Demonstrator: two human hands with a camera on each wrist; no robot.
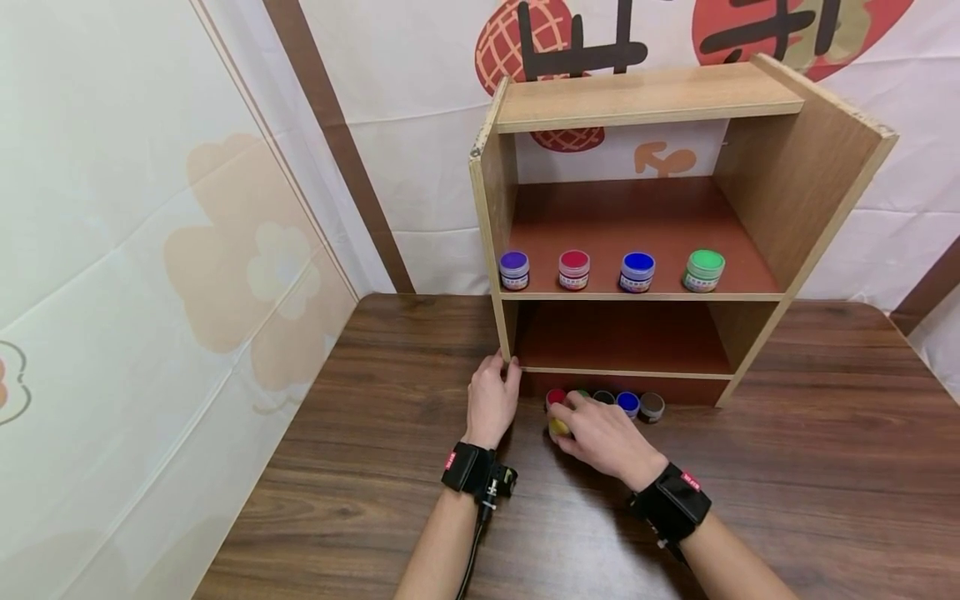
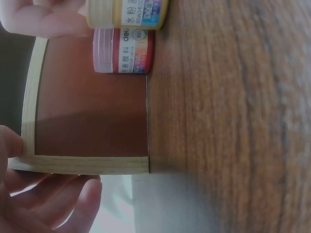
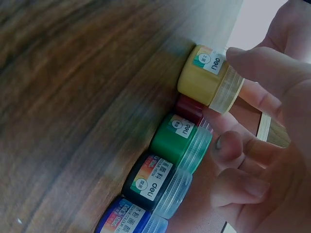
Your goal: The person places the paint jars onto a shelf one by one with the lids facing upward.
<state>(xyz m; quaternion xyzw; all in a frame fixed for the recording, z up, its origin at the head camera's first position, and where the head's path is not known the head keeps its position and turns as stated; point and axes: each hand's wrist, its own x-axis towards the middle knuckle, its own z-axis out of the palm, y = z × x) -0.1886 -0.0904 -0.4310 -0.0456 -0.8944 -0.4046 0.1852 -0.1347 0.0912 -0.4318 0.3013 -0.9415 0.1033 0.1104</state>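
Observation:
My left hand [image 1: 491, 408] grips the lower left side panel of a wooden shelf [image 1: 652, 93]; in the left wrist view its thumb and fingers lie on either side of the panel's edge. The right hand [image 1: 603, 437] pinches a yellow paint jar [image 3: 201, 75] by its clear lid, between thumb and fingers. This jar is upright at the tabletop, just in front of a red paint jar [image 2: 124, 51]. Along the shelf's base run a green jar [image 3: 172, 138], a black jar [image 3: 150, 179], a blue jar [image 1: 627, 404] and a dark grey-brown jar [image 1: 652, 407].
On the middle shelf board stand a purple jar [image 1: 514, 271], another red jar [image 1: 573, 271], another blue jar [image 1: 637, 272] and a light green jar [image 1: 703, 271], spaced apart. Behind the wooden table [image 1: 345, 500] hangs a printed cloth [image 1: 420, 150].

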